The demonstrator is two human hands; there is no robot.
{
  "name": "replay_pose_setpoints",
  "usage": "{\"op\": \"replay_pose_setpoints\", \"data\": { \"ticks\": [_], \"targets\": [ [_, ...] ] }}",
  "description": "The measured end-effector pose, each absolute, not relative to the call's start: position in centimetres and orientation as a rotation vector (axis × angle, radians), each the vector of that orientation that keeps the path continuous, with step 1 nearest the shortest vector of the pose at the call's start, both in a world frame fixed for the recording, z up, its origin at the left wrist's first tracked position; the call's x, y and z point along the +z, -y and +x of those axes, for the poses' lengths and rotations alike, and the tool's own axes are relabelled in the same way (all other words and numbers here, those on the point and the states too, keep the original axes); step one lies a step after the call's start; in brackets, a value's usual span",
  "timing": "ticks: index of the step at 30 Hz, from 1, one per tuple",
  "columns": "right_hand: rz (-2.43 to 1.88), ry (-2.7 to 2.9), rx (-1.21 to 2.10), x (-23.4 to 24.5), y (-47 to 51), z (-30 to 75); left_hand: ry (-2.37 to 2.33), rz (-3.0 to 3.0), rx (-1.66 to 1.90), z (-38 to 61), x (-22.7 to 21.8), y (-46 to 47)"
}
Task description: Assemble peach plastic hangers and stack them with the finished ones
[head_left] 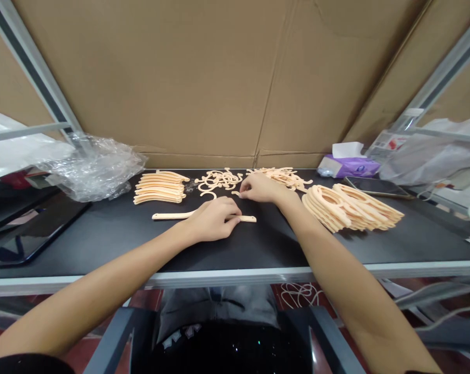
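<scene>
Strips (159,188) stacked at center left; left hand (213,221) over long strip (204,215), fingers pressed together, gripping it at center; right hand (260,188) above, fingertips seemingly pinching small curved piece (236,194); ring stack (348,209) right.

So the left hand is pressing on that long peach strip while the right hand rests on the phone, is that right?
Not quite. The left hand is on the long peach strip, but the head view shows the right hand at a small peach piece near the pile of curved pieces, away from the phone.
</scene>
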State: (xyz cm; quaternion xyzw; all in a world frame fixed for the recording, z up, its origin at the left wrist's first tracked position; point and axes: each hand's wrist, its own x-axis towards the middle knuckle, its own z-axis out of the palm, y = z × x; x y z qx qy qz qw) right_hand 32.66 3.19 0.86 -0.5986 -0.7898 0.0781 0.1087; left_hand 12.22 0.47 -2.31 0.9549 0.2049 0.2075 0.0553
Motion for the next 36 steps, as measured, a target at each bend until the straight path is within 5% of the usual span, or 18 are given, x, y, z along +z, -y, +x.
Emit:
{"op": "replay_pose_setpoints", "data": {
  "ticks": [14,20,36],
  "targets": [
    [-1.562,2.233,-0.079,0.8,4.9,32.0,-1.257,2.923,0.939,-0.8,0.0,2.5],
    [-1.657,2.115,-0.094,-3.5,12.3,32.0,-1.762,2.662,0.46,-6.5,-1.7,4.5],
    [-1.819,2.086,-0.291,-6.1,14.1,31.6,-1.746,2.745,0.498,-7.0,-5.4,6.0]
  ]
}}
